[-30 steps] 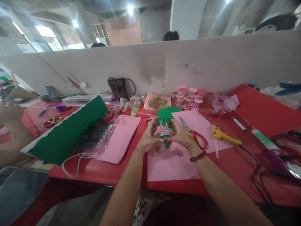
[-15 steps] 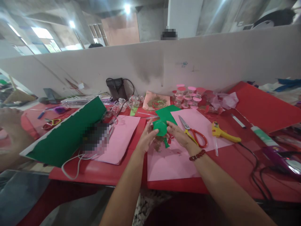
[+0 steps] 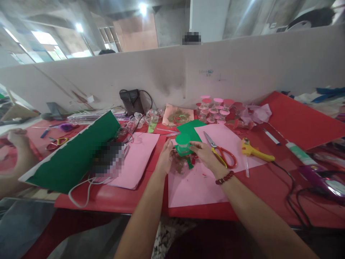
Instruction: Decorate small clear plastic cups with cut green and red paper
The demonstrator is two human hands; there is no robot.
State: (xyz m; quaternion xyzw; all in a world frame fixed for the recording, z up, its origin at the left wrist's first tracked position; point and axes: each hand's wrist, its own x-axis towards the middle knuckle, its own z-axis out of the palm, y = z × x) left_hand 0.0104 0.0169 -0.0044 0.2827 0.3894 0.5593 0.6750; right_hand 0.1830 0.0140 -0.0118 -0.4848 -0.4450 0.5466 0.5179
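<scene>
A red-covered table [image 3: 105, 196] stretches across the view, with a large red board [image 3: 304, 118] leaning at its far right edge. A pink sheet [image 3: 198, 190] lies at the middle of the near edge. Scissors [image 3: 230, 159] and a yellow glue gun [image 3: 257, 151] rest toward the right edge. The right hand [image 3: 203, 153] pinches a green-topped clear cup [image 3: 183, 145] with thumb and fingers; the left hand [image 3: 165, 158] curls at its left side, its grip too unclear to tell. The cup is above the sheet's far left corner
</scene>
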